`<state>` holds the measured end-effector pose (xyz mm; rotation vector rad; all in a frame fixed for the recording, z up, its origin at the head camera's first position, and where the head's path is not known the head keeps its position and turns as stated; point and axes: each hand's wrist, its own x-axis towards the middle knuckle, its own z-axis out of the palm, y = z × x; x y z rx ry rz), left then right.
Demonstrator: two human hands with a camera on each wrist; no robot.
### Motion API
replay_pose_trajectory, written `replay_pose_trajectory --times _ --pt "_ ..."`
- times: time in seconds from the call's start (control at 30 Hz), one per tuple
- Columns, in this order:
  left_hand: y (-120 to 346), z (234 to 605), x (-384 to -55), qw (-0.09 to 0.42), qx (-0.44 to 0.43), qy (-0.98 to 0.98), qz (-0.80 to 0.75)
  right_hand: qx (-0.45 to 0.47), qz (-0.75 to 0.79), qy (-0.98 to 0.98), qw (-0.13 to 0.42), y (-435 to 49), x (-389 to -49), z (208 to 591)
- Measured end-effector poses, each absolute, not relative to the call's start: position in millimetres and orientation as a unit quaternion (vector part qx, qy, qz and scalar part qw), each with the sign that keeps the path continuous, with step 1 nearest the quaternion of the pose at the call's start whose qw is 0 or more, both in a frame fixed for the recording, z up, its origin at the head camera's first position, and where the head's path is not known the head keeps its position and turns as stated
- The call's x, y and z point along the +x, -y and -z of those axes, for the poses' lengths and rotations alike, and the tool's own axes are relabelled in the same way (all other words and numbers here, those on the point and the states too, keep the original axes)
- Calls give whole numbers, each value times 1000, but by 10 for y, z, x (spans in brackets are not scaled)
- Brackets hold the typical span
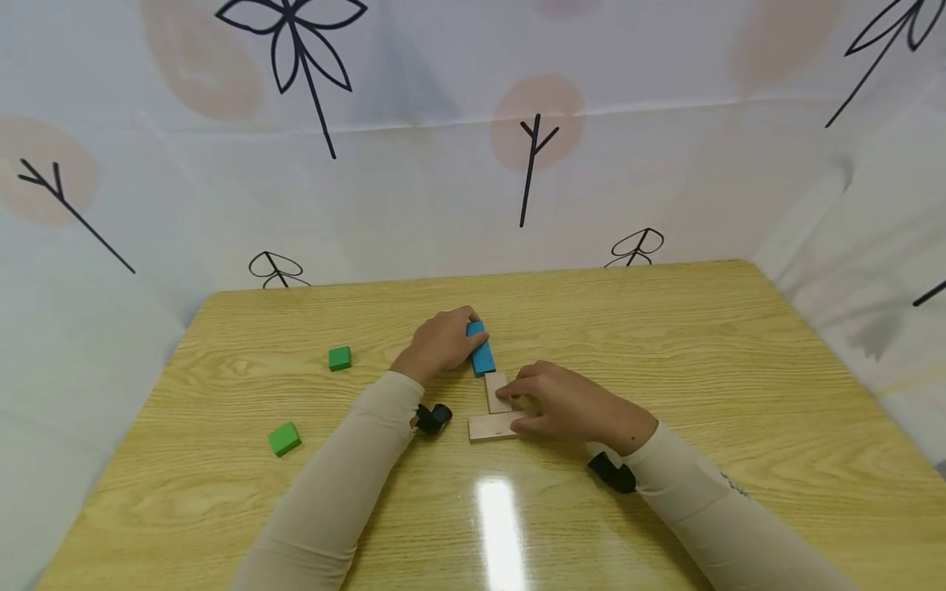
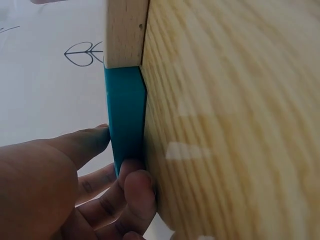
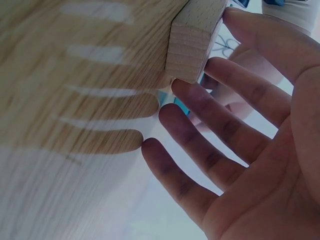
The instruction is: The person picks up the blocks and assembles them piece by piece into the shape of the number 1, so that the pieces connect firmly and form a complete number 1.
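my left hand (image 1: 442, 340) is gripping the blue block (image 1: 484, 359) between thumb and fingers; my right hand (image 1: 567, 404), loosely spread, is touching the pale blocks (image 1: 490, 427) beside that grip. pushing unevenly, i'd be skewing them.

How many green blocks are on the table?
2. One green block lies left of the left hand; the other green block, lower in view, lies left of the left sleeve. More could be hidden.
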<state>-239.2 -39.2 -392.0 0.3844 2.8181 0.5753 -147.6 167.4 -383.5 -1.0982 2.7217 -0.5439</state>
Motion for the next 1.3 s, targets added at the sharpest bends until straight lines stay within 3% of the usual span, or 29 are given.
replay_pose_trajectory --times 1.3 --pt "261 3885 -2381 119 144 -964 -188 -353 181 -914 85 -1655 -1463 3821"
